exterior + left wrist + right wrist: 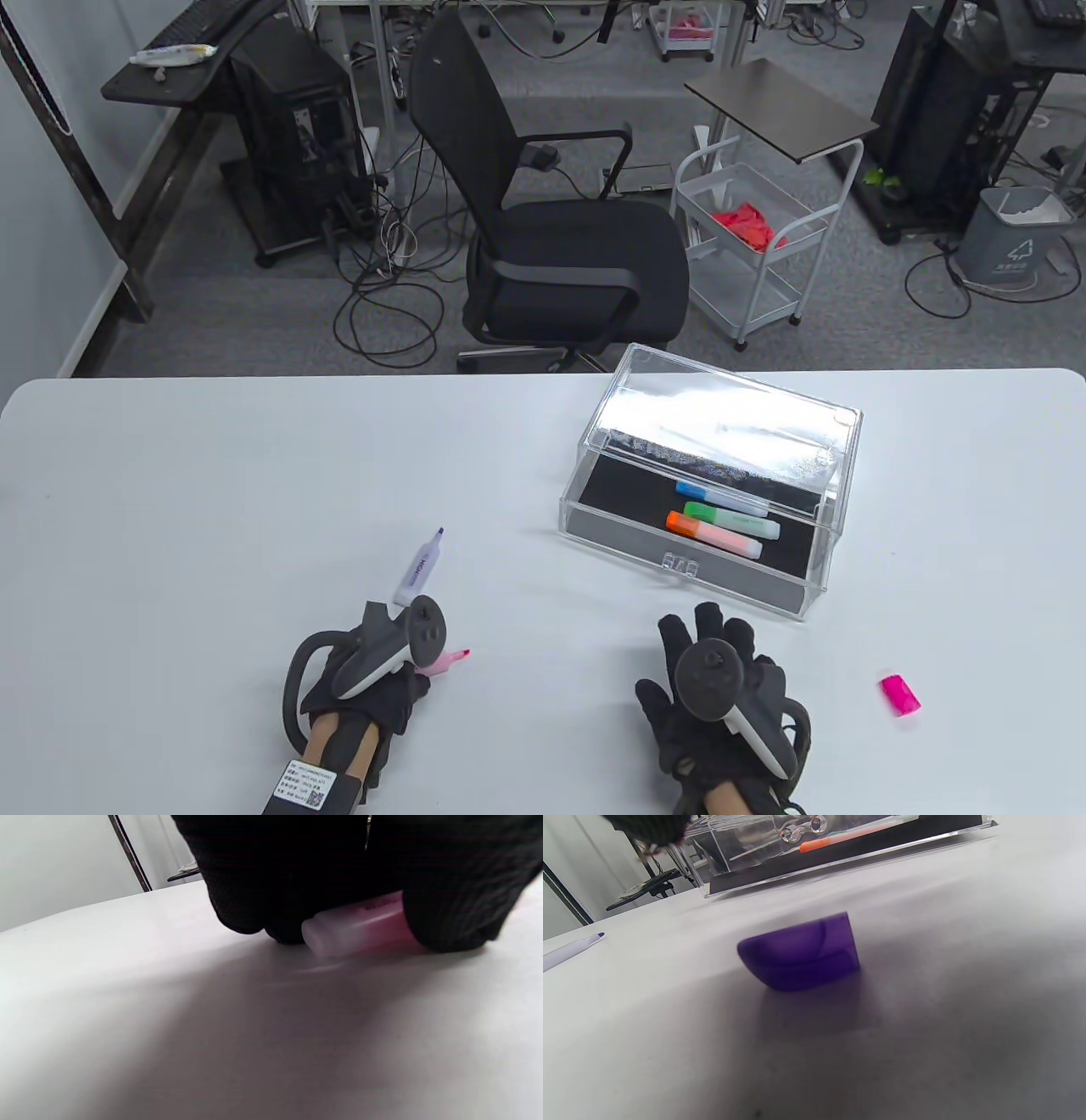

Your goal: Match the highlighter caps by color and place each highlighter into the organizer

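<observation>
My left hand (407, 683) grips a pink highlighter (454, 658) that lies on the table, its uncapped tip poking out to the right. In the left wrist view my fingers (445, 921) curl over its barrel (356, 925). An uncapped purple highlighter (420, 567) lies just beyond that hand. My right hand (679, 649) hovers with straight, spread fingers, holding nothing. A purple cap (801, 957) lies on the table beneath it, hidden in the table view. A pink cap (899, 694) lies to the right.
The clear organizer (611, 543) stands open at the middle right, holding a blue (708, 492), a green (730, 518) and an orange highlighter (713, 535). An office chair (560, 221) and a white cart (755, 229) stand beyond the table's far edge.
</observation>
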A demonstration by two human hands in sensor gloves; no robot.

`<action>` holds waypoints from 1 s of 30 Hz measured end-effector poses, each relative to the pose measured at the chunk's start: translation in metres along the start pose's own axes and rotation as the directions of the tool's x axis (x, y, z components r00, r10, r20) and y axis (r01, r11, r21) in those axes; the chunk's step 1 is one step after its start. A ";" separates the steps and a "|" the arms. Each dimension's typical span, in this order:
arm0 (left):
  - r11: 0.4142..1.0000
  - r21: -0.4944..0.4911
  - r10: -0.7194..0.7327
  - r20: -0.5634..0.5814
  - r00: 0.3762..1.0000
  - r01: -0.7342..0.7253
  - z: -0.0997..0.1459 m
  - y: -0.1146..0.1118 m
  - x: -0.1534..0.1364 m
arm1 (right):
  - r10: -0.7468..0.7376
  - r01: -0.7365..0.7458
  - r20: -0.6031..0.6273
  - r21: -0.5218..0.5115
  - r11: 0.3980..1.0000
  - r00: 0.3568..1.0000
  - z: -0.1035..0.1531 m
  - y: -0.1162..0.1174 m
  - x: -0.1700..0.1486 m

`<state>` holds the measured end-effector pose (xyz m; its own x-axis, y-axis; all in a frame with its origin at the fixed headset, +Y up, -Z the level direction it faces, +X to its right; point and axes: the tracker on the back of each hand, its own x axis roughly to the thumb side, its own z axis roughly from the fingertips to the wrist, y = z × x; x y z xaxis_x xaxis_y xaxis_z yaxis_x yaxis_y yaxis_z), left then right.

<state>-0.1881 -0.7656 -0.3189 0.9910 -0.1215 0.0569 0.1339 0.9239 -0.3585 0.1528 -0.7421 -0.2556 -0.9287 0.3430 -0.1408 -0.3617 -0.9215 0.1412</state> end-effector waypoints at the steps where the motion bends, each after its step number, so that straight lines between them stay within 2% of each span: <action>1: 0.999 0.012 -0.033 0.010 0.999 0.033 0.001 -0.001 0.003 | -0.005 0.005 0.000 -0.001 1.000 1.000 0.000 0.000 0.000; 5: 0.992 0.036 -0.120 0.013 0.993 0.119 0.004 -0.002 0.010 | -0.015 0.015 -0.004 -0.001 1.000 1.000 0.000 0.001 0.000; 11: 0.998 0.060 -0.031 0.031 0.999 0.029 0.012 0.005 0.008 | -0.039 0.039 -0.007 0.000 0.999 0.999 0.000 0.002 -0.001; 20: 0.981 0.183 0.051 0.114 0.992 -0.071 0.058 0.037 0.017 | -0.033 0.033 0.014 0.006 0.999 0.999 0.000 0.006 0.002; 24: 0.971 0.216 0.080 0.123 0.989 -0.105 0.069 0.040 0.020 | -0.038 0.038 0.019 0.010 0.999 0.999 0.000 0.007 0.003; 30: 0.962 0.226 0.128 0.111 0.985 -0.151 0.075 0.029 0.024 | -0.033 0.033 0.023 0.012 0.999 0.999 0.001 0.009 0.004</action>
<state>-0.1613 -0.7142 -0.2578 0.9928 0.0391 0.1135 -0.0226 0.9894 -0.1433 0.1457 -0.7486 -0.2541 -0.9179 0.3771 -0.1231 -0.3928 -0.9076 0.1484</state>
